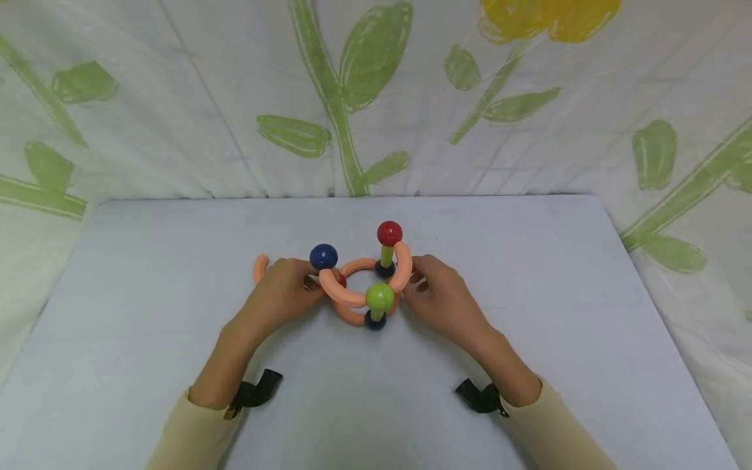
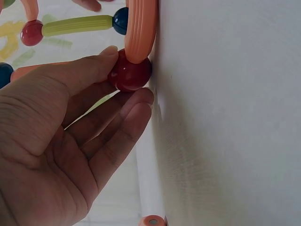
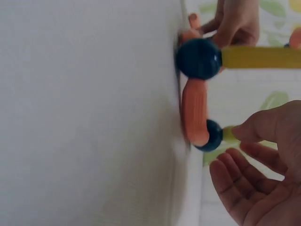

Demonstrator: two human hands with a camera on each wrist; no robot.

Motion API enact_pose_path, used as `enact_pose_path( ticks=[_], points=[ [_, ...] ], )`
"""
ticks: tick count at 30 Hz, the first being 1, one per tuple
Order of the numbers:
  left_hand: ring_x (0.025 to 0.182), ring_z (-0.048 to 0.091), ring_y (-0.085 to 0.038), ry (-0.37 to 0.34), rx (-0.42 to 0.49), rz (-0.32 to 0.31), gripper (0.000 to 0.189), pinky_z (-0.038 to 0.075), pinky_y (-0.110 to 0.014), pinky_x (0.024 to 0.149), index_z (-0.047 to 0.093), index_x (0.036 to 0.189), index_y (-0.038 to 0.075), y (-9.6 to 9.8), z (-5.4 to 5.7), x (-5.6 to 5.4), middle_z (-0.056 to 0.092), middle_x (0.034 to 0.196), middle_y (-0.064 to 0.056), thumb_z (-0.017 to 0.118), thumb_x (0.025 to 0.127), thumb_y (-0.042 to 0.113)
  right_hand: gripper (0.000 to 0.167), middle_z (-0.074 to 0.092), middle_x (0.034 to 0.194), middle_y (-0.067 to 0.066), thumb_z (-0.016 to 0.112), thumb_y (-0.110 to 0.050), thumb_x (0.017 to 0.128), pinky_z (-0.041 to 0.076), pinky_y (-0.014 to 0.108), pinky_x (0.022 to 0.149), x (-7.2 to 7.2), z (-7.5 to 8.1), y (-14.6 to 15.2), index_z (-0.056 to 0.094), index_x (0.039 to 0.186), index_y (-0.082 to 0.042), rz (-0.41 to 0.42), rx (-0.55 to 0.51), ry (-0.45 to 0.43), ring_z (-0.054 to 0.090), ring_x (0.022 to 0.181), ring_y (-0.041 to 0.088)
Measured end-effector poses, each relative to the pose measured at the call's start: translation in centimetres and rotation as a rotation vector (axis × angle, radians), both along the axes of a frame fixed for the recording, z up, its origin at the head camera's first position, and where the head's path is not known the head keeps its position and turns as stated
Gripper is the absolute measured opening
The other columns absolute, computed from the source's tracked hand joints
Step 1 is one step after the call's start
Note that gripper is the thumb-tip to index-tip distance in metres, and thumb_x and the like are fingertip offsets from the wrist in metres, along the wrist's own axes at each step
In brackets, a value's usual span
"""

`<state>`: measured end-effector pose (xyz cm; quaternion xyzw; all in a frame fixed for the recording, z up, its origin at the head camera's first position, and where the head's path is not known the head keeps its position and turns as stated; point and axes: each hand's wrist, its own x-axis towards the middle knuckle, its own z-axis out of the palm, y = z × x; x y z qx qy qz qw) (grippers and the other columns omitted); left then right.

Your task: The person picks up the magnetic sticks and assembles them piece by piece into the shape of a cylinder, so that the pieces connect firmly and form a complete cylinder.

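A construction of magnetic sticks and balls stands on the table between my hands. Curved orange sticks (image 1: 351,316) and dark blue balls (image 1: 375,320) form its low ring. Yellow-green rods (image 3: 258,57) rise to an upper tier with a blue ball (image 1: 324,256), a green ball (image 1: 380,297) and a red ball (image 1: 390,233), joined by curved orange sticks. My left hand (image 1: 282,287) pinches the lower red ball (image 2: 129,70) between thumb and fingers, at the end of a curved orange stick. On the opposite side, my right hand (image 1: 437,294) pinches a yellow-green rod (image 3: 228,133) just above its dark blue ball.
One loose curved orange stick (image 1: 260,269) lies just beyond my left hand. The white table (image 1: 376,405) ends at a far edge, where a pale curtain (image 1: 223,98) with painted leaves hangs.
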<state>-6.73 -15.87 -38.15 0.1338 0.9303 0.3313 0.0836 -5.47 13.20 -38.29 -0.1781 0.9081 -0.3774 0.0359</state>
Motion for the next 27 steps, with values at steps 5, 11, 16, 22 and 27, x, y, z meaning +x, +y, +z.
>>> enact_pose_path(
  ticks=[5,11,16,22,27],
  points=[
    [0.069,0.067,-0.009,0.006,0.005,-0.002,0.013,0.055,-0.03,0.067,0.078,0.082,0.008,0.0,-0.1,0.2,0.075,0.073,-0.002,0.079,0.092,0.015,0.025,0.069,0.109,0.002,0.067,-0.002,0.092,0.062,0.035,0.085,2.0,0.1,0.0,0.069,0.115,-0.012,0.082,-0.007,0.032,0.069,0.098,0.017],
    [0.074,0.071,-0.013,0.015,-0.004,-0.006,0.009,0.059,-0.035,0.072,0.078,0.09,0.004,0.1,-0.2,0.4,0.078,0.081,-0.006,0.079,0.092,0.014,0.031,0.066,0.111,-0.003,0.07,-0.005,0.084,0.059,0.034,0.087,3.2,-0.4,-0.7,0.069,0.112,-0.017,0.139,-0.004,0.022,0.067,0.099,0.017],
    [0.077,0.073,-0.015,0.026,0.012,-0.009,0.009,0.06,-0.038,0.074,0.078,0.097,0.004,0.2,-0.3,0.7,0.079,0.085,-0.008,0.079,0.093,0.012,0.024,0.066,0.113,-0.003,0.086,-0.021,0.089,0.061,0.03,0.088,3.6,-1.0,-1.6,0.072,0.108,-0.017,0.144,0.023,0.05,0.069,0.1,0.014],
    [0.075,0.071,-0.012,0.014,0.02,-0.016,0.012,0.058,-0.035,0.072,0.077,0.102,0.004,0.1,-0.1,0.8,0.078,0.086,-0.006,0.077,0.094,0.013,0.021,0.067,0.11,-0.003,0.09,-0.02,0.087,0.062,0.029,0.088,3.5,-1.1,-2.0,0.075,0.101,-0.018,0.131,0.028,0.074,0.071,0.099,0.013],
    [0.076,0.071,-0.012,0.003,0.0,-0.037,0.007,0.059,-0.036,0.073,0.073,0.096,0.008,0.1,0.3,1.0,0.077,0.084,-0.005,0.077,0.094,0.014,0.018,0.069,0.111,-0.004,0.088,-0.017,0.087,0.062,0.029,0.086,3.4,-1.1,-1.7,0.075,0.098,-0.018,0.118,0.026,0.083,0.071,0.097,0.012]
  ],
)
